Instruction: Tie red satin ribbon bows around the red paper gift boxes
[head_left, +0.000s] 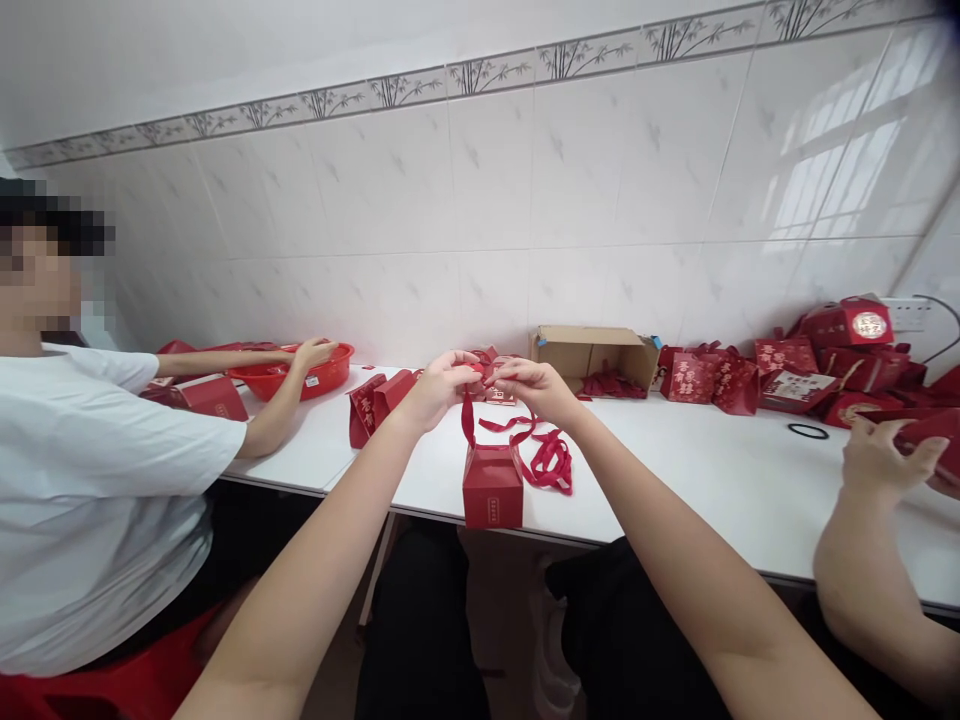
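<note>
A small red gift box (493, 495) stands at the table's front edge, right before me. Red ribbon (468, 420) rises from both sides of its top to my hands, which meet above it. My left hand (444, 388) pinches the ribbon between thumb and fingers. Close beside it, my right hand (534, 386) is closed on the ribbon too. The exact shape of the ribbon between the fingertips is too small to make out. Loose red ribbons (551, 463) lie in a tangle just right of the box.
A cardboard box (596, 350) with red ribbons stands against the wall. Red gift boxes (361, 410) sit left of my hands, and more are piled at the right (847, 325). A co-worker at left reaches into a red basin (341, 368); another person's hand (877, 460) holds a red box at right.
</note>
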